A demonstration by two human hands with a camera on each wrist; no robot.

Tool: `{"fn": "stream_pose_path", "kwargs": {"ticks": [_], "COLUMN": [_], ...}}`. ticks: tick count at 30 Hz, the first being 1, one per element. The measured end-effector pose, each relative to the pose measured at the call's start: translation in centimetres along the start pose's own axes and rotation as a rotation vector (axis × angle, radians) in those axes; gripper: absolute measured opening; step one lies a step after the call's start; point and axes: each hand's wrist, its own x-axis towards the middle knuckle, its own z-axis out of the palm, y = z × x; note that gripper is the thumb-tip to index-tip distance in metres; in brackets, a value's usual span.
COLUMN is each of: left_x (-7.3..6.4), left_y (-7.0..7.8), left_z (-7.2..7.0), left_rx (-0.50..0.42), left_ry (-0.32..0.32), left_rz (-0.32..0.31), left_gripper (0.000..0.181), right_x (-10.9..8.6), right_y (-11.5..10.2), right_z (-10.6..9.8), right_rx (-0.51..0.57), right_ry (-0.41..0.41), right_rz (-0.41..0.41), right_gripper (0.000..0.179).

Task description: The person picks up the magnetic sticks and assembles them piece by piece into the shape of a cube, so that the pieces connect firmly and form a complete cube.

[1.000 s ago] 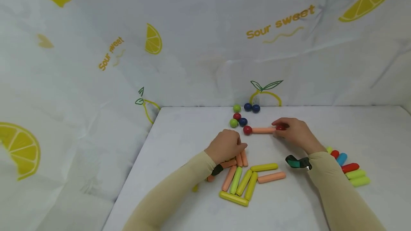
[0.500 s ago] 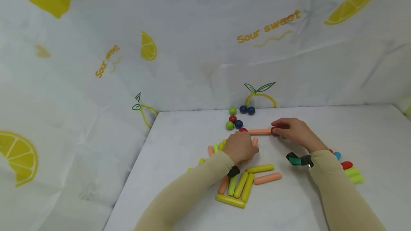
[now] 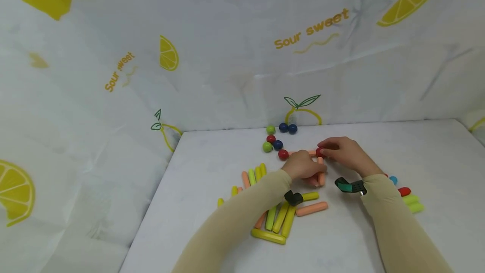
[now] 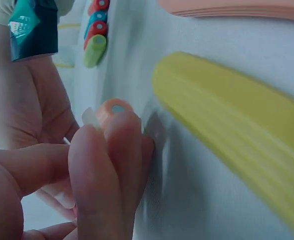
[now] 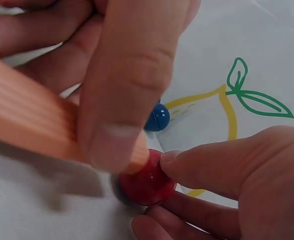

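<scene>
**Ridged salmon rod (image 3: 321, 178) held at a glossy red ball (image 5: 149, 185)**

The left hand (image 3: 303, 166) pinches the salmon rod between thumb and fingers, the fingertips pressed close together. The rod's long sides are finely grooved, and a small, round, grey disc sits in its rounded end. Its far end appears to touch the smooth red ball, which the right hand (image 3: 347, 153) pinches between its thumb and curled fingers. A second salmon rod (image 3: 310, 153) lies crosswise between that ball and another red ball (image 3: 283, 154).

Near these, shiny spheres sit on the matte white tabletop (image 3: 363, 239): a blue ball (image 3: 278, 145) beside a green ball (image 3: 267, 147), others behind. Nearer the person, a yellow rod (image 3: 268, 236), faceted and blunt-ended, lies at the foot of a fan of slim rods. Yellow-green rods (image 3: 413, 203) lie by the right sleeve (image 3: 394, 218). Behind hangs a creased white sheet (image 3: 227, 92) printed with lemon slices.
</scene>
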Motion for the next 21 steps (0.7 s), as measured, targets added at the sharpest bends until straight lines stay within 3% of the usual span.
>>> {"fn": "stream_pose_path", "kwargs": {"ticks": [7, 11, 14, 18, 21], "left_x": [0.2, -0.7, -2.1, -3.9, -4.6], "left_y": [0.1, -0.5, -2.0, -4.5, -6.2], "left_z": [0.6, -0.6, -2.8, -5.2, -5.5], "left_rx": [-0.022, 0.006, 0.123, 0.281, 0.314], "left_ry": [0.036, 0.037, 0.107, 0.234, 0.203], "left_rz": [-0.001, 0.021, 0.086, 0.120, 0.095], "left_gripper": [0.037, 0.045, 0.053, 0.058, 0.058], "right_x": [0.2, 0.3, 0.3, 0.1, 0.0], "right_y": [0.0, 0.0, -0.3, -0.9, -1.2], "right_z": [0.2, 0.2, 0.2, 0.0, 0.2], "right_rx": [0.003, 0.013, 0.000, -0.016, -0.011], "right_ry": [-0.001, -0.019, -0.025, -0.032, -0.055], "right_rz": [0.002, 0.032, 0.052, 0.057, 0.078], "right_gripper": [0.041, 0.042, 0.045, 0.052, 0.057]}}
